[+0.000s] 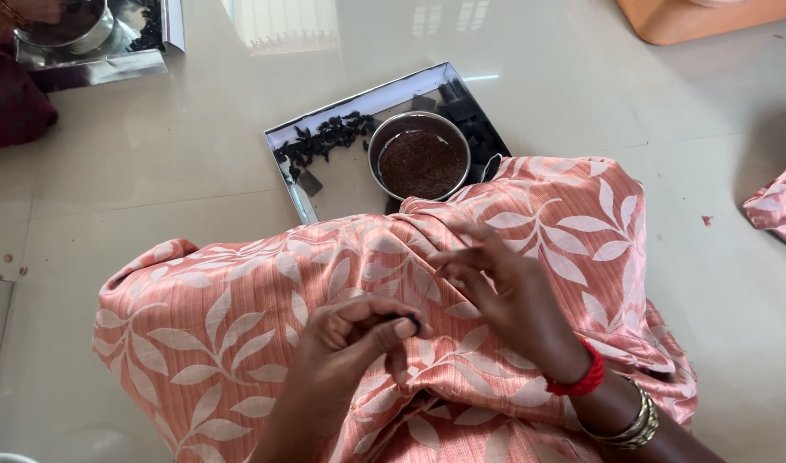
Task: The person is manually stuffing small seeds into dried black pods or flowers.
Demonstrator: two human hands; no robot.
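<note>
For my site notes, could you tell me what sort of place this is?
Probably a home floor used as a workspace. The person sits on a glossy tiled floor, a steel tray holds dark pieces and a steel bowl of dark grains, and a second tray lies nearby.

Dark bit (414, 324) in left hand (350, 339) grip too small to tell
</note>
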